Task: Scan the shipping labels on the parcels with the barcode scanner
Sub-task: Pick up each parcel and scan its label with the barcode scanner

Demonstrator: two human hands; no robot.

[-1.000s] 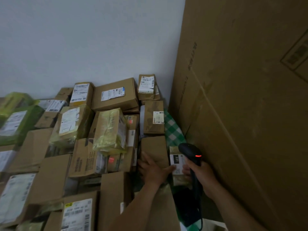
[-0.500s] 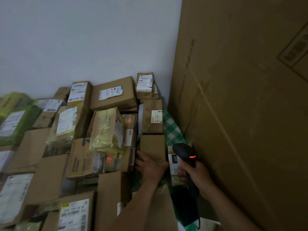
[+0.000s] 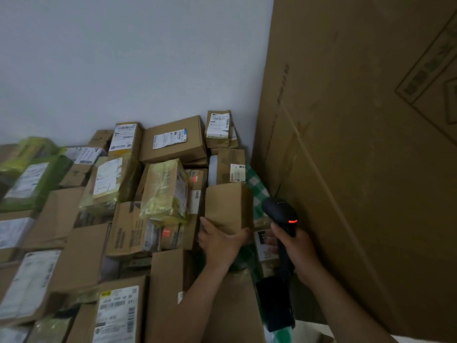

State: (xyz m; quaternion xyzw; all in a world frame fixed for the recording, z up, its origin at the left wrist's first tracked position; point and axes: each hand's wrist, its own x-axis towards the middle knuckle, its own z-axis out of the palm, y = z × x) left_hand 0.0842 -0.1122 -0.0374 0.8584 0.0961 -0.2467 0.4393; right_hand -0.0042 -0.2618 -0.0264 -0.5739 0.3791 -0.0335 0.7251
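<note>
Parcels: brown boxes and yellow-wrapped packs (image 3: 170, 142) in one heap, filling the corner between the white wall (image 3: 123, 58) and the tall carton (image 3: 358, 169) on my right.
Parcel in hand: plain brown box (image 3: 228, 206) at the heap's right edge; no label shows on the faces I can see.
Left hand (image 3: 220, 240): fingers and thumb clamped on that box's near lower edge.
Right hand (image 3: 296, 246): wrapped round the grip of the barcode scanner (image 3: 280, 214), red lamp lit.
Scanner position: head just beside the box, above a small parcel (image 3: 262, 246) whose label is marked "23".
Done: cannot tell; nothing marks a label as read.
Left: judged most of the heap. Many labels face up; the plain box likely needs turning first.
</note>
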